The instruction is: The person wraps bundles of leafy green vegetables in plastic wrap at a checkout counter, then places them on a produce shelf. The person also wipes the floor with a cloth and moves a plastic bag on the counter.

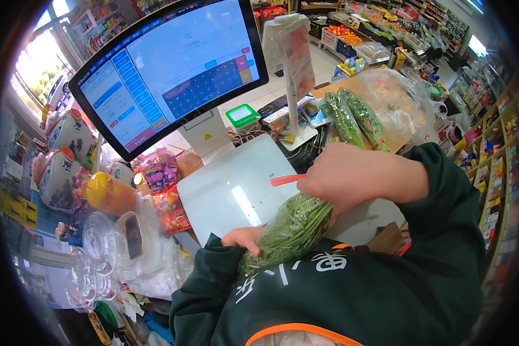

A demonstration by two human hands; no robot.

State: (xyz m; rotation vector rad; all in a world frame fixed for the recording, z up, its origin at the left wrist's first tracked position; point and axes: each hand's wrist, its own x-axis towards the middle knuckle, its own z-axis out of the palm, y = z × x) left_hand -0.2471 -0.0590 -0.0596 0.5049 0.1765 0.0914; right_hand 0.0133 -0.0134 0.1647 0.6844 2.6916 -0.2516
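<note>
A bunch of leafy greens in clear plastic wrap [292,229] is held close against my dark green top. My left hand [244,240] grips its leafy lower end, partly hidden behind the wrap. Around the stem end, my right hand [341,175] is closed, and a strip of red tape [287,179] sticks out from its fingers. Just beyond the bunch lies the pale flat plate of a counter scale [229,186], with small dark bits on it. Two more wrapped bunches of greens [345,119] [365,119] lie past my right hand, one with a red band.
A large touchscreen monitor [173,69] stands behind the scale plate. Candy bags [158,171], a yellow-lidded jar [108,190] and clear plastic containers [101,244] crowd the left. A clear plastic bag [398,104] lies at the right, near goods shelves [497,173].
</note>
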